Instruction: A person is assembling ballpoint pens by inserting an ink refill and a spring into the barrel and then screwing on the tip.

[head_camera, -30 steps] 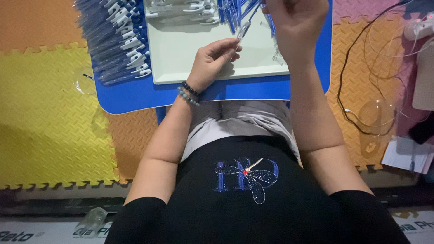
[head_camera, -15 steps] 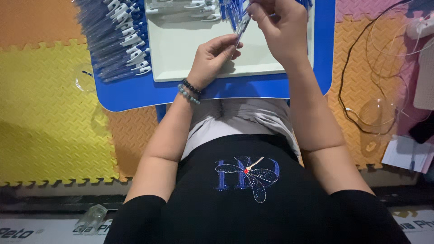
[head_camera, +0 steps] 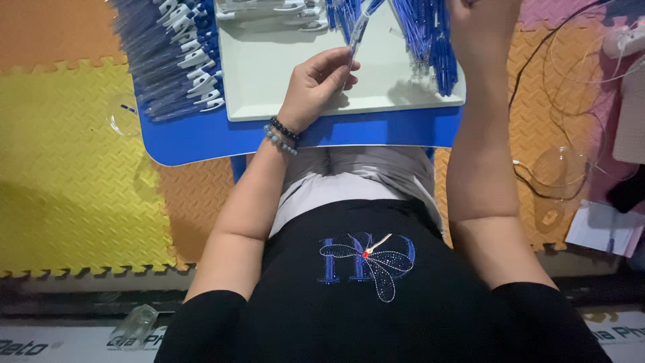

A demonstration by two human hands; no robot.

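Left hand (head_camera: 316, 84) over pale tray (head_camera: 269, 81), fingertips pinching lower end of clear pen barrel (head_camera: 357, 30), barrel slanting up. Right hand (head_camera: 480, 20) at frame top, beside blue refill bundle (head_camera: 426, 33); its grip cannot be told. Tray on blue counter (head_camera: 195, 134); finished pens (head_camera: 171, 54) fanned at left.

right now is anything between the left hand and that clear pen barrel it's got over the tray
Nothing visible. The left hand already has its fingers on the clear pen barrel, above a bare part of the pale tray. The bundle of blue pens lies off to the right.
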